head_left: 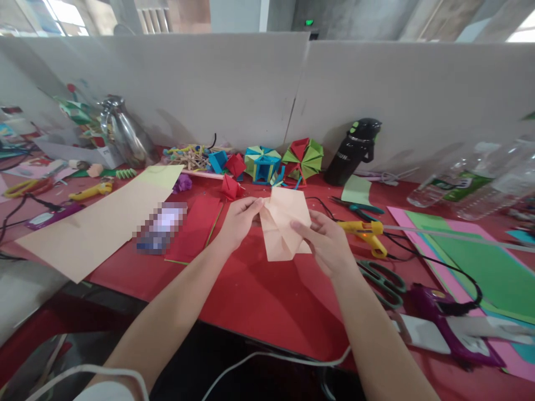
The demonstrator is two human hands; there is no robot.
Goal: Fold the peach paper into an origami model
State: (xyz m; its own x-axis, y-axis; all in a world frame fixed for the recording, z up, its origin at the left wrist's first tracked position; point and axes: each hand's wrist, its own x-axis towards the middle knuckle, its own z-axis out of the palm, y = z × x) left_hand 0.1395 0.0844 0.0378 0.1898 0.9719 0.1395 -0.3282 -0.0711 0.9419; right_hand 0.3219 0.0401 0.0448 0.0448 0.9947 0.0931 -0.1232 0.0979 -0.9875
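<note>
A creased sheet of peach paper point(284, 223), partly folded, is held up over the red table between both hands. My left hand point(243, 220) pinches its upper left edge between thumb and fingers. On the right side, my right hand point(328, 239) grips the paper, thumb on the near face and fingers behind. A pale corner shows beneath the paper near the right hand; whether it belongs to the same sheet I cannot tell. Close to the right hand lies a yellow glue gun point(368, 234), and red paper sheets point(194, 228) lie left of the left hand.
Behind the paper stand folded paper models point(262, 164) and a black bottle point(353, 150). Scissors point(382, 283), pliers point(361, 208), a purple power strip point(455, 323) and coloured sheets point(493, 267) lie right. Left are a phone point(162, 228), a long peach sheet point(104, 223) and a metal jug point(125, 133).
</note>
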